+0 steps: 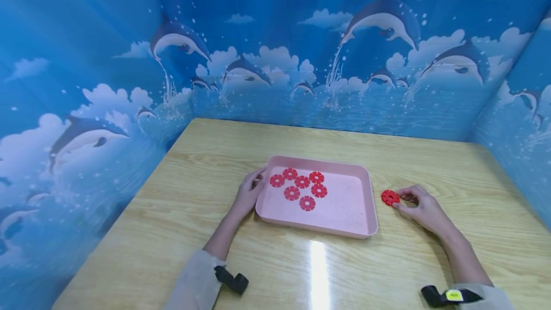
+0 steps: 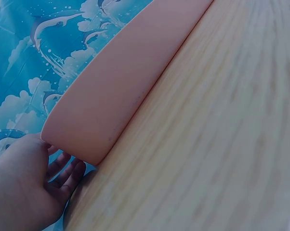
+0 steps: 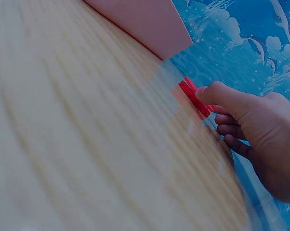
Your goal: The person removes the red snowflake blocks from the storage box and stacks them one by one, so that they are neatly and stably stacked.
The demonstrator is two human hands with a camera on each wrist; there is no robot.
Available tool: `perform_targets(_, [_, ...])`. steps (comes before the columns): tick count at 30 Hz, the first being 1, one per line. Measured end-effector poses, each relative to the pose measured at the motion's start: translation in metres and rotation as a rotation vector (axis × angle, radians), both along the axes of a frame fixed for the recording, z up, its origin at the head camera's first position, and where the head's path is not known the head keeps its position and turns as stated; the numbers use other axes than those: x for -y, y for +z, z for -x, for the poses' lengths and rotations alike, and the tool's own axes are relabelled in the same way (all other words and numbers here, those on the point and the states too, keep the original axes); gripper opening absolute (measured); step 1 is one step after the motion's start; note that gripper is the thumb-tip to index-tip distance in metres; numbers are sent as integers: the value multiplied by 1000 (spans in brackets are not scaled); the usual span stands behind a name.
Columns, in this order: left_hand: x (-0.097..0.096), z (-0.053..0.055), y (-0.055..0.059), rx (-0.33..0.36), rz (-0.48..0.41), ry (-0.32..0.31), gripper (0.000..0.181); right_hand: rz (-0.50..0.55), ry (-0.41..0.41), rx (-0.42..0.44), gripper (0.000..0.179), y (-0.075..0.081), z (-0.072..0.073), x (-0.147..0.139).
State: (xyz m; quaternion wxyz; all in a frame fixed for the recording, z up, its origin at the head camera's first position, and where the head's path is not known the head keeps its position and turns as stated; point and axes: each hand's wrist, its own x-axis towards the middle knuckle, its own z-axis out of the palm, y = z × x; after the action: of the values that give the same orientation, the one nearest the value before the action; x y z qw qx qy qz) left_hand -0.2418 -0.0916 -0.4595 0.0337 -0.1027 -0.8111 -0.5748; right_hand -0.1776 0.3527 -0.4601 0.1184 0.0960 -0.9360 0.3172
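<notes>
My right hand (image 1: pixel 424 208) pinches a red notched plastic disc (image 1: pixel 390 198) between thumb and fingers, to the right of the pink tray (image 1: pixel 316 228). Seen edge-on in the right wrist view, the red plastic (image 3: pixel 195 99) shows two separate edges; whether these are two discs I cannot tell. My left hand (image 1: pixel 248 191) is at the tray's left side, its fingers against the outer wall and loosely bent. In the left wrist view the hand (image 2: pixel 29 185) lies beside the tray's corner, some fingertips partly hidden. Several red notched discs (image 1: pixel 292 193) lie flat in the tray's left half.
The tray stands on a light wood-grain table (image 1: pixel 275 271). A blue curtain (image 1: pixel 275 104) with dolphins and clouds hangs behind it and along both sides. Each sleeve carries a black strap (image 1: pixel 232 281) at the wrist. Light glares off the table's front.
</notes>
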Motion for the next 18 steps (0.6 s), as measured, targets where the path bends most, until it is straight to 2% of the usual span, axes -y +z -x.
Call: perform_targets(18, [0,1,-2,-8,-3,8,39,6,4,2,34,0,0,0])
